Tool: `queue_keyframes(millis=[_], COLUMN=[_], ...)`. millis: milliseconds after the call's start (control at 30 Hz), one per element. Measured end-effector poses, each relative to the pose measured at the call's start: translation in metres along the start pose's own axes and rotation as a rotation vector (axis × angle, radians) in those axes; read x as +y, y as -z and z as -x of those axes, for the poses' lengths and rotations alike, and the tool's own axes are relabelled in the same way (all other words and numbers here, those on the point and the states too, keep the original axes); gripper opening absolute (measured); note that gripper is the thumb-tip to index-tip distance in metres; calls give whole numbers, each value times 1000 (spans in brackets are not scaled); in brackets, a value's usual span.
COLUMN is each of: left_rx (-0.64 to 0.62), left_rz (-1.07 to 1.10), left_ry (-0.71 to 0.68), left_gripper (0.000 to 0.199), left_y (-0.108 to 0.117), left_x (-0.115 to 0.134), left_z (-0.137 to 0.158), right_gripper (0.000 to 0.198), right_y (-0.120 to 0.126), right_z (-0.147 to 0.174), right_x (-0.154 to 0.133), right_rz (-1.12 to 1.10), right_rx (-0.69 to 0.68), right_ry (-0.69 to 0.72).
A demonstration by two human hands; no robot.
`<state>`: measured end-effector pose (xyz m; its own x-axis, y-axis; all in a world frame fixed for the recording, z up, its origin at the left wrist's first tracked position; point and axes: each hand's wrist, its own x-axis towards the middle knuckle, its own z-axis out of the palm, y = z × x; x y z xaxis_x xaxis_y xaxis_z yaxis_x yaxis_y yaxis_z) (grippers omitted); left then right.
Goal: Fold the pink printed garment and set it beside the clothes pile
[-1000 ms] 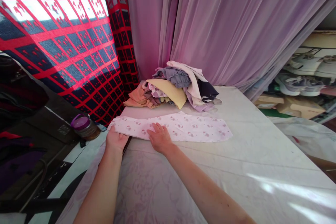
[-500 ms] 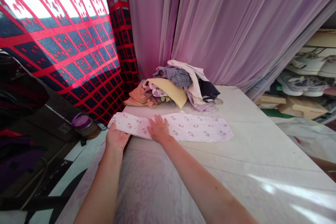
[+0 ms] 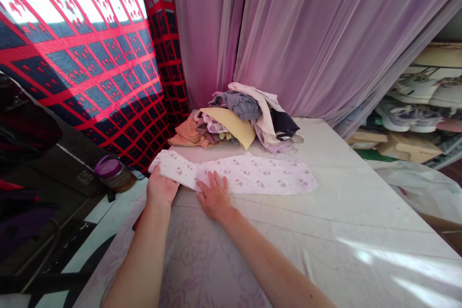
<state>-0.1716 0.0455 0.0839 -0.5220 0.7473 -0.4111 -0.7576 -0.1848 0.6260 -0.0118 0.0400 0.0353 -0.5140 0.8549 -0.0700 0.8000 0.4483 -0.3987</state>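
Note:
A pair of pale pink pants (image 3: 267, 175) with a small repeated print, folded lengthwise into a long strip, lies across the cloth-covered surface. My left hand (image 3: 161, 186) holds its left end, the fingers underneath and partly hidden by the fabric, raising that end slightly. Flat on the near edge, left of the strip's middle, rests my right hand (image 3: 215, 195) with its fingers stretched out. Beyond the pants sits a heap of crumpled clothes (image 3: 231, 122) in orange, yellow, grey-blue, pale pink and dark colours.
A pale sheet (image 3: 325, 231) covers the surface. Lilac curtains (image 3: 281, 33) hang behind, and a red-and-dark checked cloth (image 3: 108, 62) hangs at left. A purple-lidded jar (image 3: 114, 173) stands beyond the left edge. Shelved shoes (image 3: 411, 113) and cardboard boxes (image 3: 407, 146) are at right.
My right hand has slid toward me and slightly left, from the middle of the strip to its near edge. The left end of the pants is raised a little more.

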Motion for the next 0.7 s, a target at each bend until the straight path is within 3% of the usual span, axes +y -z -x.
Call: queue_keyframes(millis=[133,267,333,400,533,600,700], left_rx=[-51,-107,-151,-186,-210,-230,-324], left_rz=[-43,-138,-184,-250,-567,-765,-974], left_ry=[-21,-34,-53,-64,-98,-159,-247], left_gripper=[39,38,36,34,30,26,20], left_y=[-12,-29,-37,-44,-49,-50,-50], left_x=[-6,-21,-34,-52,-90,-106,-127], left_z=[10,19,22,24,29,33,39], right_gripper=[49,41,39,40,44,45,46], right_y=[-2,6,14,25,50,59,63], right_z=[16,16,9,0,-12,-12,-7], right_x=[-3,11,25,39,63,71,84], right_rz=[-21,-135,-314,-598,-1238,-1396,-1451], right_rx=[6,43,104,165,200,206,195], right_ry=[43,97,56,-70,-306,-360,-391])
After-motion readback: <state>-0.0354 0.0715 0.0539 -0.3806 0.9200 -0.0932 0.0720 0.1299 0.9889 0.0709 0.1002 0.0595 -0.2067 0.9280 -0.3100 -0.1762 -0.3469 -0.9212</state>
